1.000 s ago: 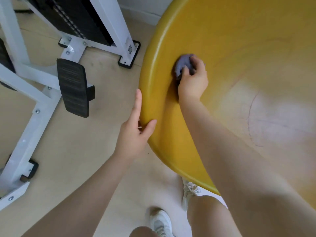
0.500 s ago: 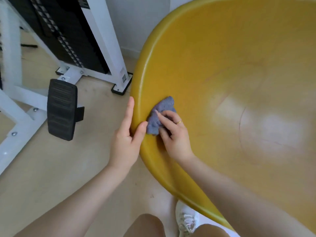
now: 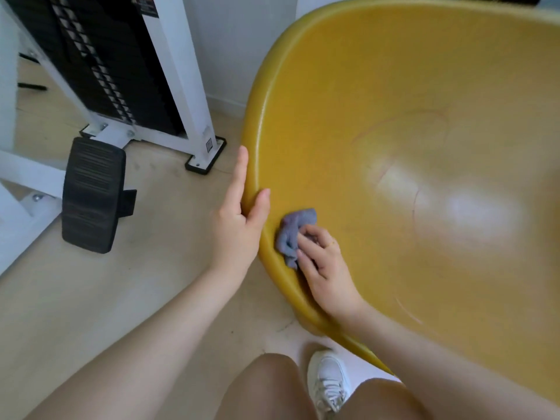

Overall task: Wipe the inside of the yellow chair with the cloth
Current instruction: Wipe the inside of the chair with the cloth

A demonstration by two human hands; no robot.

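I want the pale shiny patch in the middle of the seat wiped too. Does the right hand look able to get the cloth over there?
Probably yes. The right hand presses the cloth just inside the yellow chair's near rim, and the bowl between it and the patch is open and bare.

The chair point(image 3: 394, 86) is yellow, with a pale shiny patch inside. The cloth point(image 3: 292, 234) is purple-grey. The shoe point(image 3: 328, 380) is white. The pedal point(image 3: 91, 195) is black with thin lines across it. The frame point(image 3: 178, 71) is white, and the floor point(image 3: 121, 283) is light tan.
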